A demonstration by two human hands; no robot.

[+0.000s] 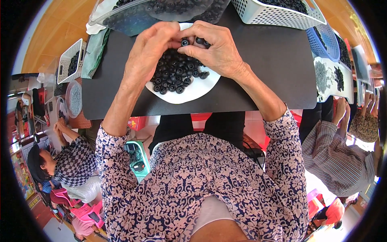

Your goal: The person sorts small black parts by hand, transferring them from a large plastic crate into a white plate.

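Observation:
My two hands meet above a white plate (193, 94) on the dark table. Between the thumb and fingers of my right hand (217, 48) are a small black ring-shaped part (185, 42) and a couple more black parts (200, 40). My left hand (151, 46) is closed, its fingertips right beside the ring-shaped part; what they pinch is hidden. A heap of small round black parts (177, 72), several with a hole in the middle, covers much of the plate under my hands.
A clear bin (133, 18) of black parts stands just beyond the plate. White baskets (278, 17) (71, 62) and a blue basket (328, 44) hold more. A green cloth (96, 52) lies at the table's left edge (90, 94). Other people work at both sides.

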